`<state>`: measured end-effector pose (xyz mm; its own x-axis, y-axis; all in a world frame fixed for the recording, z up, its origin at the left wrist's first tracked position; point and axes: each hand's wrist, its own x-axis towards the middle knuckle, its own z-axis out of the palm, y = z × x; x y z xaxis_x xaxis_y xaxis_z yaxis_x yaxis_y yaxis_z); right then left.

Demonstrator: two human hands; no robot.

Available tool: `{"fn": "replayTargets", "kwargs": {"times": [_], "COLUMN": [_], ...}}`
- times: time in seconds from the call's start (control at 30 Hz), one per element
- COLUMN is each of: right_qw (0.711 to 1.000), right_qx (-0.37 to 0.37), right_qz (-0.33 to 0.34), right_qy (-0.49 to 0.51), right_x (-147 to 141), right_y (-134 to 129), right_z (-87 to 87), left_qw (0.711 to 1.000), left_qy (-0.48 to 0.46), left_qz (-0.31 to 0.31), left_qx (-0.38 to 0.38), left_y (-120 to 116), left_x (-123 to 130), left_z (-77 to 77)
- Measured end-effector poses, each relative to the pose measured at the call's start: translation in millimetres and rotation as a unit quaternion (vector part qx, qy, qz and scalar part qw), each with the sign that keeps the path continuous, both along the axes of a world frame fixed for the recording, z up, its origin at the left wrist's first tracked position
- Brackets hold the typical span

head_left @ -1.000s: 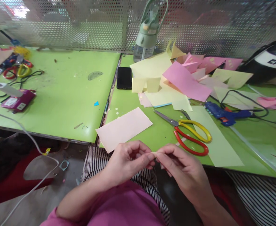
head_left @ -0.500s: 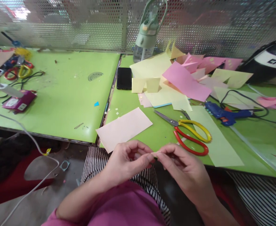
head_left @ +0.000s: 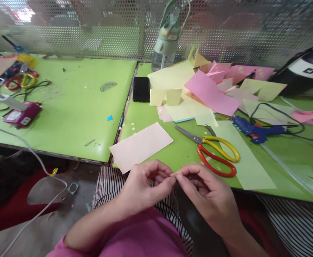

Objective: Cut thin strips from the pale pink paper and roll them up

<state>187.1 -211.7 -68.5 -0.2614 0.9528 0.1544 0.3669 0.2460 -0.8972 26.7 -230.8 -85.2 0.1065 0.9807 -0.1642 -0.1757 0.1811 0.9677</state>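
Note:
My left hand (head_left: pixel 148 185) and my right hand (head_left: pixel 208 194) meet over my lap at the table's front edge. Thumb and forefinger of each are pinched together around a tiny pale piece (head_left: pixel 175 175), mostly hidden by the fingertips; its kind is too small to make out. A pale pink sheet of paper (head_left: pixel 142 146) lies flat just beyond my left hand. Beyond my right hand rest scissors (head_left: pixel 199 140) with one yellow and one red handle, blades partly apart and pointing left. A long pale green paper strip (head_left: pixel 246 160) lies partly under the handles.
A blue glue gun (head_left: pixel 258 130) with its cord lies at the right. Behind are a heap of pink and yellow paper (head_left: pixel 212 92), a phone (head_left: pixel 141 89) and a water bottle (head_left: pixel 167 44). On the left table sit a purple box (head_left: pixel 22 114) with a plug and a protractor (head_left: pixel 108 86).
My fingertips have shifted slightly around the tiny piece, and a little of its pale edge now shows between them. The things on the table have stayed in place.

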Motion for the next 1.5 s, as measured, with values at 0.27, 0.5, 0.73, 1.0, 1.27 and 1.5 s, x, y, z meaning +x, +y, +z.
{"fn": "replayTargets", "kwargs": {"times": [0.27,0.5,0.73,1.0,1.27,1.5], "right_qw": [0.973,0.910,0.875,0.861,0.832,0.826], "right_qx": [0.211,0.371,0.426,0.430,0.472,0.484], "right_qz": [0.011,0.031,0.037,0.038,0.057,0.059], "right_qy": [-0.092,-0.185,-0.227,-0.270,-0.286,-0.282], "right_x": [2.5,7.6,7.2,8.0,7.8,7.6], "right_y": [0.3,0.3,0.2,-0.1,0.8,2.4], "right_z": [-0.8,-1.9,0.7,1.4,-1.2,-6.2], "left_qw": [0.992,0.989,0.999,0.998,0.997,0.997], "left_qy": [0.083,0.102,0.025,-0.054,-0.069,-0.078], "left_qz": [0.005,0.008,0.019,-0.002,0.014,0.011], "left_qx": [0.097,0.105,0.029,-0.022,-0.022,-0.016], "left_y": [-2.0,-2.4,-1.9,-2.1,-4.4,-4.1], "left_x": [-1.3,-2.6,-1.4,-2.7,-1.2,-1.6], "left_z": [-0.1,-0.8,2.0,3.9,-4.2,-8.1]}}
